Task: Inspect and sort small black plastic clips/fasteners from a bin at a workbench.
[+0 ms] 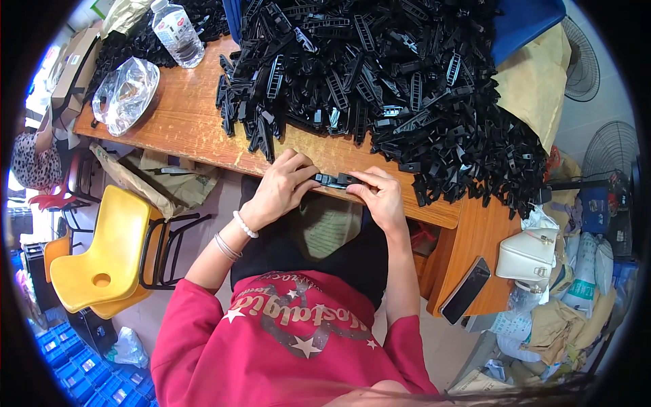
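Note:
Between my two hands, at the table's front edge, is a small black plastic part. My left hand pinches its left end between thumb and fingers; a beaded bracelet and thin bangles circle that wrist. At the other end, my right hand grips the part with thumb and forefinger. Just beyond my hands spreads a large heap of black plastic parts, many of them long and ladder-like. The piece's fine detail is too small to make out.
The wooden table bears a clear bottle and a plastic bag at far left. A phone and white handbag lie at right. Yellow chairs stand left, blue crates lower left, fans at right.

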Tool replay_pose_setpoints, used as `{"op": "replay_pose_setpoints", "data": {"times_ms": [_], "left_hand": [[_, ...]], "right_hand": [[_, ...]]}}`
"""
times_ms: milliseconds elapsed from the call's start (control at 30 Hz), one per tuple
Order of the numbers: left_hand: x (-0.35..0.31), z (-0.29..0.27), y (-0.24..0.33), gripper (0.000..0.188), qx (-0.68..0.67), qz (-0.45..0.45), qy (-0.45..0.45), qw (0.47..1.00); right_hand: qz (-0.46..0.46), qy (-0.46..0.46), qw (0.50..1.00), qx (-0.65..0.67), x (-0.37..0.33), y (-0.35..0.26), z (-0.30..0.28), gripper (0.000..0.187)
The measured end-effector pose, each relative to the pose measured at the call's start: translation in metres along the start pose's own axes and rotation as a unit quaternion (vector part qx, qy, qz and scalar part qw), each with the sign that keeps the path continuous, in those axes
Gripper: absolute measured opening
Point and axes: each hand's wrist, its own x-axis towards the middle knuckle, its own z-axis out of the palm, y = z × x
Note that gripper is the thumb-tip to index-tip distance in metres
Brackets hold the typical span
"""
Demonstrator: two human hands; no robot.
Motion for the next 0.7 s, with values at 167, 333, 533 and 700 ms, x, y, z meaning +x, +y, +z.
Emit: {"op": "replay_pose_setpoints", "data": {"times_ms": [167,333,533,700], "left_hand": [[0.003,-0.002,-0.004,0.023,-0.019,0.013,-0.008,1.000],[0.004,0.000,-0.004,0.020,-0.033,0.007,-0.022,0.999],[0.009,-0.004,0.000,0.024,-0.051,0.039,-0.061,0.996],[0.025,-0.017,-0.008,0.035,0.049,0.027,-0.003,0.998]], "right_hand": [[-0.059,0.051,0.997,-0.027,-0.007,0.002,0.007,0.028],[-0.106,0.079,0.988,-0.076,-0.009,0.003,0.019,0.024],[-0.138,0.057,0.983,-0.110,-0.004,0.004,0.020,0.025],[-0.131,0.166,0.969,-0.129,-0.011,0.006,0.004,0.010]]}}
